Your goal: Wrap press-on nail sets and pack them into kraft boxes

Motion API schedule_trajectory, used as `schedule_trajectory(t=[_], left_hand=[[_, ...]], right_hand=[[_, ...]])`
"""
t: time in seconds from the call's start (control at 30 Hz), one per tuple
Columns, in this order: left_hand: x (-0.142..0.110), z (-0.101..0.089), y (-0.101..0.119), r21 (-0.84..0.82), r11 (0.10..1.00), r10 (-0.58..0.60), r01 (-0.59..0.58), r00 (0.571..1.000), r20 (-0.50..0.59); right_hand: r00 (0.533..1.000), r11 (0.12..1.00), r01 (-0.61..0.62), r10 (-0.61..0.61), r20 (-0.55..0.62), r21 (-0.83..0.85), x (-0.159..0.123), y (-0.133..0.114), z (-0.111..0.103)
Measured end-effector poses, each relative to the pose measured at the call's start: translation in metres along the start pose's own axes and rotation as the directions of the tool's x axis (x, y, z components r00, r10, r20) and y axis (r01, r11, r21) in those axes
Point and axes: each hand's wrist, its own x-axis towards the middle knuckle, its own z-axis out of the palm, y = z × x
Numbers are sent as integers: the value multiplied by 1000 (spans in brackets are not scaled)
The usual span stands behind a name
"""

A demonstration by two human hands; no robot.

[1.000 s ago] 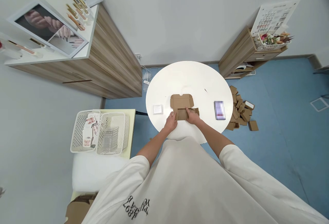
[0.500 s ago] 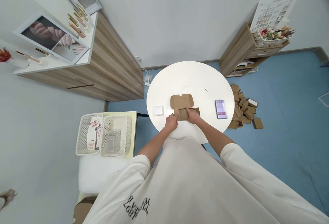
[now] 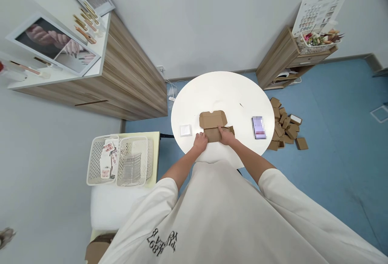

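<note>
kraft cardboard mailer box [image 3: 213, 126] partly folded on a round white table [image 3: 221, 90], near the edge closest to the person, with its lid panel lying flat on the far side. left hand [image 3: 200, 142], fingers bent, grips the near left edge of the box; right hand [image 3: 226, 136] holds the near panel, fingers curled over the cardboard. white square card [image 3: 185, 130] lies to the left, blurred purple-and-white packet [image 3: 258, 128] to the right, and pile of flat kraft boxes [image 3: 283, 124] on the blue floor beyond the table.
</note>
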Motion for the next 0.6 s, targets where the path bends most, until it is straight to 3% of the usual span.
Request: schedule_trajectory(t=[0.17,0.33,0.47,0.6], left_hand=[[4,0,-1,51,999,-1,0,1000,21],[6,0,-6,47,998,-30,34,997,-69],[14,1,-11,35,999,-9,10,1000,-9],[20,1,-14,64,998,7,-5,1000,-28]], right_hand=[[1000,1000,-3,3,-3,-2,1,-1,1],[1000,1000,-3,3,-16,-4,2,0,2],[999,1000,11,-11,-34,10,1,0,3],[993,998,48,-45,-111,30,-10,3,10]])
